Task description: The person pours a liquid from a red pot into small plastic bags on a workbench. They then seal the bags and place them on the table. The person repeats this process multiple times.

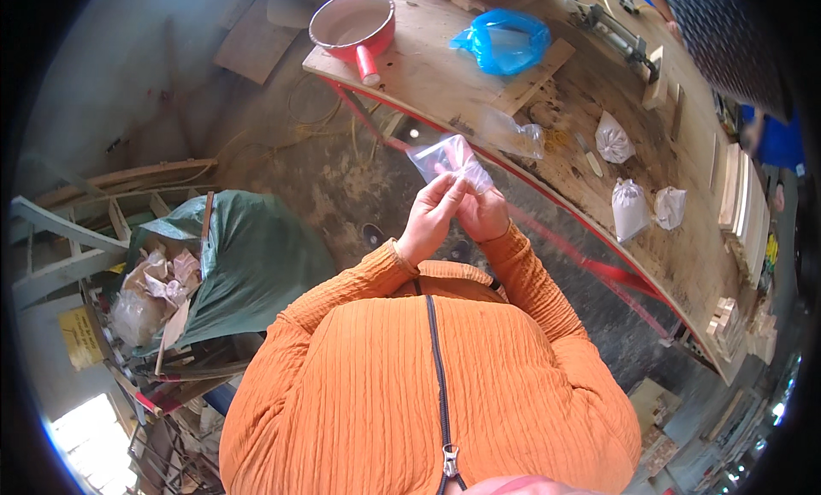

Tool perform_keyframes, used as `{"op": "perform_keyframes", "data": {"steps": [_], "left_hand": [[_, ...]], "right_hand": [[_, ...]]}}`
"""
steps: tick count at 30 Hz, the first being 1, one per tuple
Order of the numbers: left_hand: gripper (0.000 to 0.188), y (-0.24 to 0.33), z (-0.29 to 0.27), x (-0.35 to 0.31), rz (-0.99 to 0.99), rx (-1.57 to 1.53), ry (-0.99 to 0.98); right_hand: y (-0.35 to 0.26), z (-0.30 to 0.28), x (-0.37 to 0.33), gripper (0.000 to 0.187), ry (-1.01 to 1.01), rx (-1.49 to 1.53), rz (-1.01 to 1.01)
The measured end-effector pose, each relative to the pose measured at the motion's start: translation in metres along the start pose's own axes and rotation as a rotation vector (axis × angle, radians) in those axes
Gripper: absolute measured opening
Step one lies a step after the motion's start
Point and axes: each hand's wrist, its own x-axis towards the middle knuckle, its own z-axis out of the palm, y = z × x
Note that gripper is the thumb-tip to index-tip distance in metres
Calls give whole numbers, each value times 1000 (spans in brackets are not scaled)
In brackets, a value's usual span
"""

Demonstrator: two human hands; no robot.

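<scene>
Between my two hands I hold a small clear plastic bag [453, 157] in front of my chest, just off the table's near edge. My left hand [430, 214] pinches its lower edge with thumb and fingertips. My right hand [483, 211] grips the same edge close beside, its fingers partly hidden behind the bag. Another clear plastic bag [523, 137] lies on the wooden table [564, 183] just beyond. Farther right on the table are filled, tied bags of pale powder: one white bag [613, 139], a larger bag [630, 211] and a smaller bag [670, 207].
A red pot [352, 29] with a handle stands at the table's far left corner, near a blue plastic bag [505, 41]. Wood strips [742, 195] line the right side. A green tarp [261, 255] and scrap lie at left. Another person's patterned garment [727, 37] shows at upper right.
</scene>
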Motion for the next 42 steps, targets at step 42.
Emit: {"op": "perform_keyframes", "data": {"steps": [42], "left_hand": [[32, 174, -373, 108, -80, -972, 621]], "right_hand": [[2, 155, 268, 39, -126, 14, 517]]}}
